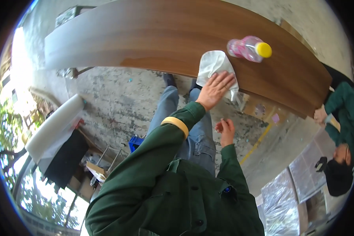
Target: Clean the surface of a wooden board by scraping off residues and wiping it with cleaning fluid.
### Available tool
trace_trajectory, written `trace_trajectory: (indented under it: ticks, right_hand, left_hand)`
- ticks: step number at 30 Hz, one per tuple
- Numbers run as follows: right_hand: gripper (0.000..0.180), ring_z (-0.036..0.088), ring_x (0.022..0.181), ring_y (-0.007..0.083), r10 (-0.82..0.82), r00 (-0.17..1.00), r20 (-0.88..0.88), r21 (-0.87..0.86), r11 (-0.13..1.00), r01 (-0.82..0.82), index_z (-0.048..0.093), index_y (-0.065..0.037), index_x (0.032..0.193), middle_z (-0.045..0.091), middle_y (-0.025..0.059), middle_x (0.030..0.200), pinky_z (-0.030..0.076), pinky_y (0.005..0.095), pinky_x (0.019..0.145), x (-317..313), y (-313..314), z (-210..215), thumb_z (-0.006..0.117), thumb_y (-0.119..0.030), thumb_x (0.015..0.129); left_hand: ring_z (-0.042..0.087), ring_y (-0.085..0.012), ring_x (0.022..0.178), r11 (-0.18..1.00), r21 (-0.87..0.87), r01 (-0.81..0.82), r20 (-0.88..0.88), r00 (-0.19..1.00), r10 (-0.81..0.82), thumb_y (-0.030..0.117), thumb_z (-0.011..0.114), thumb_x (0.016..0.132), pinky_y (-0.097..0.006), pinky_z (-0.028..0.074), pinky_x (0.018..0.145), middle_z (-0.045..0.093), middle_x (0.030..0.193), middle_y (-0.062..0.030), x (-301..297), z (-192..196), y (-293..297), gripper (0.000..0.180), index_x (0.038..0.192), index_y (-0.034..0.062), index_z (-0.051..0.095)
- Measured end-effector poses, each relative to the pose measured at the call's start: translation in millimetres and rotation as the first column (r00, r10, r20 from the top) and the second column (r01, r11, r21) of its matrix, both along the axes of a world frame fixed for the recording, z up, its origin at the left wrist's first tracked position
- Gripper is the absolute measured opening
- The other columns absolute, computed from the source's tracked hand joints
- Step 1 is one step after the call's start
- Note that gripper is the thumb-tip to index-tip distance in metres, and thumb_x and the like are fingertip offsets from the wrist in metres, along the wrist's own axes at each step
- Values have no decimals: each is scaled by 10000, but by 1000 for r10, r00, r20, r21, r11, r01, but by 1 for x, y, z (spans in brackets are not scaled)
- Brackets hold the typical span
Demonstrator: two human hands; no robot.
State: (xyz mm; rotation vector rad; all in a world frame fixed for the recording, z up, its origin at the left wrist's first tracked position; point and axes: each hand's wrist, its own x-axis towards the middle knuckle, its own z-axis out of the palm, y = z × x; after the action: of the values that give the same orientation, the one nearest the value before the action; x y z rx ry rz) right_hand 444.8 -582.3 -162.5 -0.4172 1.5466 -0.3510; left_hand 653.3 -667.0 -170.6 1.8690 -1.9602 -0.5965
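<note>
My left hand point(217, 89) lies flat on a white cloth point(214, 62), fingers stretched out, at the near edge of a long brown wood-grain board point(153, 35). Part of the cloth hangs over that edge. Just beyond and to the right, on the board, is a clear plastic bottle point(251, 46) with a pinkish tint and a yellow cap; its cap points right. Nothing shows in my right hand point(225, 132), which hangs beside my leg, apart from the board, with its fingers loosely curled.
At the board's right end a co-worker in a green sleeve point(340, 100) has a hand point(320, 114) at its edge. A white roll point(55, 128) and a blue crate point(135, 143) are on the left. Plastic-wrapped goods point(281, 202) stand at lower right.
</note>
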Motion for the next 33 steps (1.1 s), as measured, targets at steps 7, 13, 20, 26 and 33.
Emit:
trace_trajectory:
  ticks: [7, 13, 20, 26, 33]
  right_hand:
    - [84, 601, 609, 133, 51, 998, 47, -45, 998, -49, 548, -88, 938, 645, 51, 758, 413, 255, 515, 17, -12, -14, 539, -165, 969]
    - [75, 618, 636, 138, 112, 986, 120, -71, 992, -104, 573, -94, 979, 653, 48, 793, 440, 258, 536, 82, -19, -19, 533, -158, 974]
    - [86, 616, 599, 145, 124, 990, 65, -132, 985, -115, 535, -85, 929, 662, 69, 760, 423, 262, 510, 201, 8, -20, 574, -158, 952]
    - [119, 625, 601, 153, 102, 989, 102, -66, 993, -96, 531, -91, 926, 666, 74, 758, 424, 249, 511, 326, 75, -21, 610, -179, 939]
    - [100, 618, 640, 124, 320, 917, 238, -104, 947, -304, 566, -73, 989, 670, 65, 801, 426, 233, 563, 446, 128, 9, 546, -167, 962]
  left_hand:
    - [284, -271, 1428, 933, 53, -356, 109, 931, 349, 19, 549, 732, -460, 196, 1180, 334, 1535, -42, 109, -9, 80, 763, 1467, 148, 387]
    - [278, -324, 1431, 801, -26, -598, 173, 786, 593, -28, 545, 745, -487, 204, 1174, 344, 1531, -84, 249, -17, 144, 742, 1455, 137, 402]
    - [293, -388, 1407, 703, -217, -678, 282, 646, 710, -47, 577, 757, -457, 242, 1171, 334, 1528, -139, 462, -43, 227, 742, 1460, 74, 373]
    - [224, -412, 1428, 692, -168, -702, 279, 640, 716, 84, 605, 861, -455, 208, 1175, 282, 1550, -153, 593, -51, 278, 695, 1491, 93, 311]
    - [167, -404, 1447, 643, -144, -753, 215, 610, 763, 96, 615, 841, -463, 166, 1184, 215, 1579, -139, 584, -50, 280, 768, 1514, 96, 246]
